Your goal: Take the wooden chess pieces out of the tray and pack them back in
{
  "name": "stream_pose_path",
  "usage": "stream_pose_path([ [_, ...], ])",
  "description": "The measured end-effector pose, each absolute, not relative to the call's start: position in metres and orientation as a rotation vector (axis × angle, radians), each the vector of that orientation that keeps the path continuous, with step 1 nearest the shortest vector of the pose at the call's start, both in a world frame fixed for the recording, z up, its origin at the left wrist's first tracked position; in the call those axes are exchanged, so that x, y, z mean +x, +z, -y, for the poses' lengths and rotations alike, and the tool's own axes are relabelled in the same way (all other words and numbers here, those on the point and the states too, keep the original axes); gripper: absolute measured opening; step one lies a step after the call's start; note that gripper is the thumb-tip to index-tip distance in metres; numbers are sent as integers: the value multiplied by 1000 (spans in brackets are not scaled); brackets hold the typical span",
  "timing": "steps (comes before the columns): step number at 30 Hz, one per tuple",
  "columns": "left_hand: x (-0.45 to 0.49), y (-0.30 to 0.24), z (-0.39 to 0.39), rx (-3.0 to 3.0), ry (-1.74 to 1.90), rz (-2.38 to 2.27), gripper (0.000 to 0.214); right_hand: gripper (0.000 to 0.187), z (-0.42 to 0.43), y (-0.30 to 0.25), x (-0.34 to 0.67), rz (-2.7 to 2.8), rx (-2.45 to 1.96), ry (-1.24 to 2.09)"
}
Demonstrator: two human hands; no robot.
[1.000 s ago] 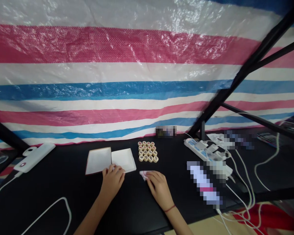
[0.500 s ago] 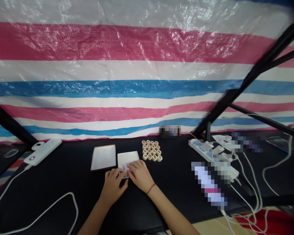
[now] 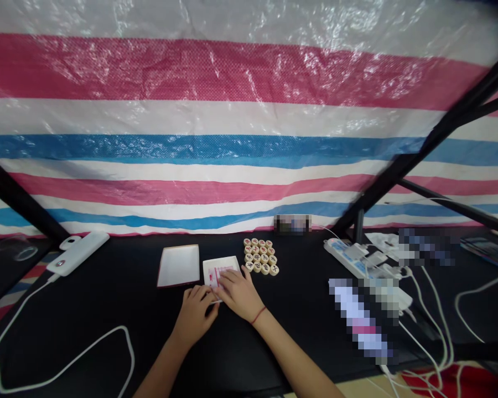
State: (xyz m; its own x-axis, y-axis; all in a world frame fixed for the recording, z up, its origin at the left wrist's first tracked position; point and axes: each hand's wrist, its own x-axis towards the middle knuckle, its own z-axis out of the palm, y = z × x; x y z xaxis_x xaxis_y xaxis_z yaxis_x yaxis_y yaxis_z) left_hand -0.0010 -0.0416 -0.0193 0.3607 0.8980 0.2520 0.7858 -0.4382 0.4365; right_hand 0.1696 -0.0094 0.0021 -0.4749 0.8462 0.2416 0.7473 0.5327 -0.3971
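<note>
My right hand [image 3: 240,296] lies over a shallow white box [image 3: 221,270], its fingers pressed on a pink-printed paper [image 3: 219,275] inside it. My left hand [image 3: 195,315] curls at the near edge of that box, beside my right hand, and what it grips is hidden. A wider white box lid [image 3: 178,266] with a red rim lies to the left. Several round wooden Chinese chess pieces [image 3: 260,256] stand in tight rows just right of the box, close to my right fingertips.
All this lies on a black table [image 3: 274,354]. A white power bank [image 3: 78,253] with a looped cable sits at the left. A power strip [image 3: 357,260] with plugs and tangled white cables sits at the right, beside pixelated objects [image 3: 359,320]. A striped tarp [image 3: 232,138] hangs behind.
My right hand has moved left from the table onto the small box, and the pink-printed paper now lies in it. The two white pieces have separated. The view has drifted slightly.
</note>
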Motion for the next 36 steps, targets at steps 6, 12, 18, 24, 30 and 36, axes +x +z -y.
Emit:
stream_pose_path([
  [6,0,-16,43,2373,714,-1553,14,26,-36,17,192,2160,-1460,109],
  [12,-2,-17,41,2409,766,-1548,16,39,-106,33,206,2170,-2135,85],
  [18,-3,-17,41,2445,814,-1520,17,30,-128,38,195,2208,-2310,301],
  [24,-1,-11,44,2417,807,-1542,16,29,-139,46,190,2203,-2369,410],
  [30,0,-9,44,2400,816,-1510,14,27,-123,60,187,2214,-2185,361],
  [36,2,-8,54,2441,777,-1475,13,26,-67,55,179,2293,-1697,516],
])
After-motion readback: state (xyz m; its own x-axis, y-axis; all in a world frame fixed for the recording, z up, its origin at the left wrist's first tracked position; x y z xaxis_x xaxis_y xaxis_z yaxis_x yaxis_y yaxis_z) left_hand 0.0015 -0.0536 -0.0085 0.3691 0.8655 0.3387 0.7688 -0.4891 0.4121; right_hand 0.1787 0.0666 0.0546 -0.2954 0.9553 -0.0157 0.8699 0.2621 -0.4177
